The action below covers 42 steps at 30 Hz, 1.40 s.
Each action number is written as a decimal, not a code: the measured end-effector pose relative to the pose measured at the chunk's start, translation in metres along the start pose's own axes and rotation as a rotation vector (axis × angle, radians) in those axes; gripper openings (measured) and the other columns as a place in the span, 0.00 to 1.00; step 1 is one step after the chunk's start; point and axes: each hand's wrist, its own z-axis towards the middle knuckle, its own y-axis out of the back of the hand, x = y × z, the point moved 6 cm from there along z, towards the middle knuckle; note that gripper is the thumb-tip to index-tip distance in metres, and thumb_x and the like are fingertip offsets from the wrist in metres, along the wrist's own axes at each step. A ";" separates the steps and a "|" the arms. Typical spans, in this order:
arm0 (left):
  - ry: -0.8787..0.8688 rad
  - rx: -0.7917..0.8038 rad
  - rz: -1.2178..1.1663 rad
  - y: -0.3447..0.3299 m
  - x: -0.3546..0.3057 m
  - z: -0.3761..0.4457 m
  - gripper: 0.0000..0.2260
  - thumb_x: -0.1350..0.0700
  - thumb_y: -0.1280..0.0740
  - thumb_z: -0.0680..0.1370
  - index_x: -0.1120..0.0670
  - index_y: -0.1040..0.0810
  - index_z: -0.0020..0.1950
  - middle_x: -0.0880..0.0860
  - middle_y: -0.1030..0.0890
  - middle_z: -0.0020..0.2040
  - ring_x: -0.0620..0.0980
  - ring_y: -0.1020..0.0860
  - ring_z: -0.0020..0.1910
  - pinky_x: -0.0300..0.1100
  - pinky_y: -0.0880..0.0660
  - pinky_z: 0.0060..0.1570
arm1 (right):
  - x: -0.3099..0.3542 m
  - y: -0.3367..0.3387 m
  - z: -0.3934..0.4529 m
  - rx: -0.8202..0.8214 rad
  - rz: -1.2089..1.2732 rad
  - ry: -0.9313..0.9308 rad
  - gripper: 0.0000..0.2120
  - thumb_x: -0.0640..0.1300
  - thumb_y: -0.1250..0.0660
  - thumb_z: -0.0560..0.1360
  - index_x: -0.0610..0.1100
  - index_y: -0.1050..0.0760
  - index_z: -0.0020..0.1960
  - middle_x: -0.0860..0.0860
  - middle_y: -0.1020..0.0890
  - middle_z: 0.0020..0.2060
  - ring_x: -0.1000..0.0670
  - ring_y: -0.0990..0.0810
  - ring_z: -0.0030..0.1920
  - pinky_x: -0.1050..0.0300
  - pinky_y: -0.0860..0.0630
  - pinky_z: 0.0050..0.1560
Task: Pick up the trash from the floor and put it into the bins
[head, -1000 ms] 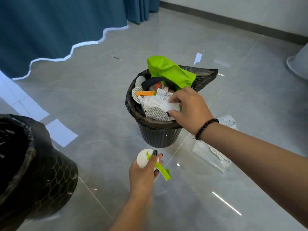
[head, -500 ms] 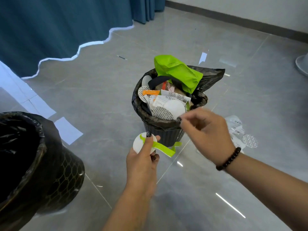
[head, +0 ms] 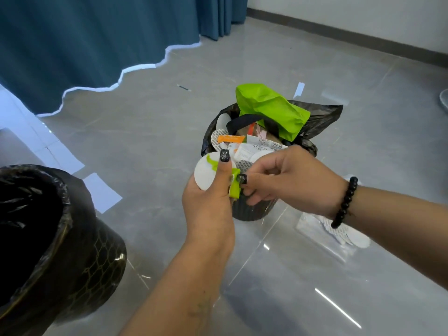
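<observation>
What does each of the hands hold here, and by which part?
The left hand grips the white round lid, thumb across its top. The right hand pinches the lid's green strip.

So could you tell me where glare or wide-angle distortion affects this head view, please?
In the head view, bright streaks of glare lie on the glossy floor at lower right; the near bin bulges at the left edge, a wide-angle effect; the left hand and right hand look sharp, evenly lit.
</observation>
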 end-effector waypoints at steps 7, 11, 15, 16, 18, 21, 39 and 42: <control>-0.064 0.121 0.030 -0.032 -0.033 0.018 0.03 0.58 0.31 0.76 0.58 0.21 0.47 0.48 0.18 0.32 0.42 0.22 0.28 0.33 0.26 0.30 | 0.014 0.026 0.002 -0.017 0.177 -0.033 0.07 0.36 0.28 0.70 0.37 0.20 0.48 0.42 0.17 0.39 0.45 0.15 0.41 0.52 0.17 0.43; -0.090 0.133 0.096 -0.039 -0.040 0.022 0.03 0.56 0.29 0.74 0.55 0.21 0.43 0.48 0.20 0.32 0.43 0.24 0.28 0.38 0.26 0.35 | 0.012 0.020 0.003 -0.038 0.177 -0.030 0.04 0.32 0.30 0.71 0.32 0.22 0.45 0.40 0.18 0.40 0.48 0.15 0.39 0.53 0.17 0.41; -0.137 0.120 0.182 -0.042 -0.050 0.035 0.06 0.51 0.28 0.74 0.52 0.22 0.42 0.46 0.22 0.32 0.42 0.29 0.27 0.37 0.28 0.32 | 0.020 0.052 0.004 -0.206 0.200 0.029 0.08 0.29 0.32 0.71 0.39 0.25 0.36 0.44 0.19 0.32 0.40 0.16 0.45 0.53 0.18 0.46; -0.168 0.111 0.247 -0.040 -0.053 0.043 0.07 0.50 0.30 0.75 0.52 0.22 0.44 0.47 0.22 0.34 0.44 0.28 0.30 0.38 0.28 0.35 | 0.026 0.065 0.003 -0.271 0.242 0.080 0.10 0.29 0.31 0.71 0.40 0.25 0.34 0.46 0.19 0.30 0.40 0.16 0.45 0.52 0.19 0.48; -0.247 0.097 0.457 -0.037 -0.058 0.059 0.08 0.49 0.35 0.78 0.53 0.23 0.48 0.50 0.23 0.39 0.49 0.26 0.37 0.43 0.27 0.39 | 0.040 0.090 0.000 -0.346 0.449 0.231 0.11 0.33 0.32 0.69 0.44 0.23 0.30 0.48 0.19 0.28 0.43 0.16 0.39 0.55 0.18 0.44; -0.359 0.114 0.859 -0.035 -0.051 0.074 0.08 0.50 0.39 0.80 0.54 0.26 0.53 0.51 0.23 0.47 0.53 0.26 0.45 0.39 0.31 0.42 | 0.060 0.110 -0.002 -0.338 0.666 0.432 0.13 0.37 0.37 0.69 0.45 0.24 0.27 0.48 0.20 0.26 0.46 0.16 0.36 0.57 0.20 0.40; -0.486 0.116 1.357 -0.030 -0.032 0.075 0.24 0.45 0.53 0.82 0.57 0.27 0.64 0.54 0.32 0.56 0.57 0.24 0.48 0.51 0.26 0.52 | 0.012 0.063 0.023 -0.664 -0.737 0.667 0.06 0.33 0.33 0.69 0.41 0.19 0.42 0.44 0.22 0.44 0.41 0.23 0.46 0.51 0.28 0.49; -0.499 0.099 1.405 -0.029 -0.029 0.071 0.19 0.49 0.48 0.82 0.52 0.32 0.71 0.53 0.35 0.60 0.58 0.24 0.50 0.49 0.27 0.51 | -0.004 0.081 0.010 -0.738 -0.592 0.627 0.07 0.33 0.33 0.69 0.40 0.19 0.44 0.44 0.21 0.45 0.44 0.22 0.47 0.55 0.26 0.49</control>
